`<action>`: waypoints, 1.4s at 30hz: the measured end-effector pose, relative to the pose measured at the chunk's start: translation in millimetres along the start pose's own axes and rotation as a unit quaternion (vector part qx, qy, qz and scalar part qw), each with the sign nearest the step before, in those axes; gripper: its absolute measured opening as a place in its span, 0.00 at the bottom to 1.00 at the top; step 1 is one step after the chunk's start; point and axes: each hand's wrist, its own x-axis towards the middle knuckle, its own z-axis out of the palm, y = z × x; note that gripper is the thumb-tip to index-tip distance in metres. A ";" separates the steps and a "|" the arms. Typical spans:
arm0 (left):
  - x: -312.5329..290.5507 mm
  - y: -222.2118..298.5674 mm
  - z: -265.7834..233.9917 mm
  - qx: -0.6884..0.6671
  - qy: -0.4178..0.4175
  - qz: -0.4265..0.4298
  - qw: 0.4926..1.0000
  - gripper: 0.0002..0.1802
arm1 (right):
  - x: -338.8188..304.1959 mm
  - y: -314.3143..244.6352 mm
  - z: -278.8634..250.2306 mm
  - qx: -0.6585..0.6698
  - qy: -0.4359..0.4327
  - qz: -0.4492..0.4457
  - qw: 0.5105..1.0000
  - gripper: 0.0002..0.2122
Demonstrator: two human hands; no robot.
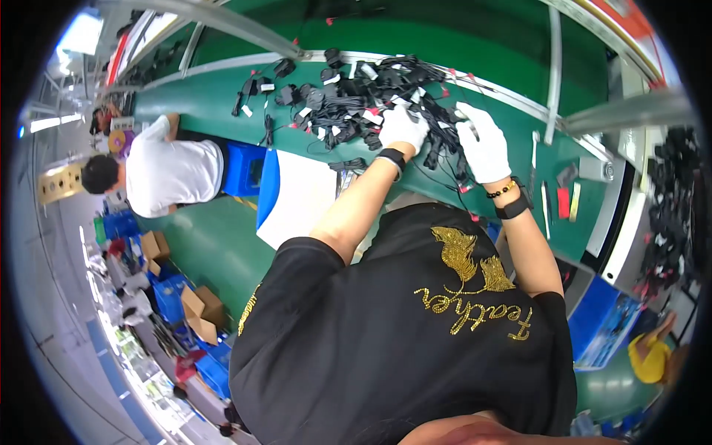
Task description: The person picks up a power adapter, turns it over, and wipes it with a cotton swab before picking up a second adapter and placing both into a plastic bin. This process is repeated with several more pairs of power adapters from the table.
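A heap of black power adapters with bundled cables (337,111), with white labels and small red pieces among them, lies on the green bench. My left hand (404,127), in a white glove, is at the heap's right part with its fingers bent down among the cables; what they grip is hidden. To its right is my right hand (486,144), also gloved in white. Its index finger and thumb are apart, with a gap between them and no object plainly held. Loose black cables (445,144) run between the two hands.
On the bench at right lie a red piece (564,202), a yellow-white strip (575,202), a pen-like tool (546,208) and a grey-white box (595,169). A white board (300,193) and blue bin (243,169) stand at left, near a person in a white shirt (167,167). Metal posts frame the bench.
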 end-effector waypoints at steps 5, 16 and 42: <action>-4.9 -22.7 -6.0 -0.233 -0.043 0.051 0.970 0.25 | 58.5 -17.7 58.0 0.013 -0.094 -0.062 0.994 0.15; -48.6 -107.6 -91.8 -0.822 -0.137 -0.082 0.546 0.28 | 156.5 -9.2 205.9 -0.400 -0.388 -0.206 0.804 0.14; -10.3 -49.5 -223.0 -0.656 0.160 0.212 0.707 0.30 | 88.5 -102.2 -10.2 0.579 -0.183 0.290 0.740 0.32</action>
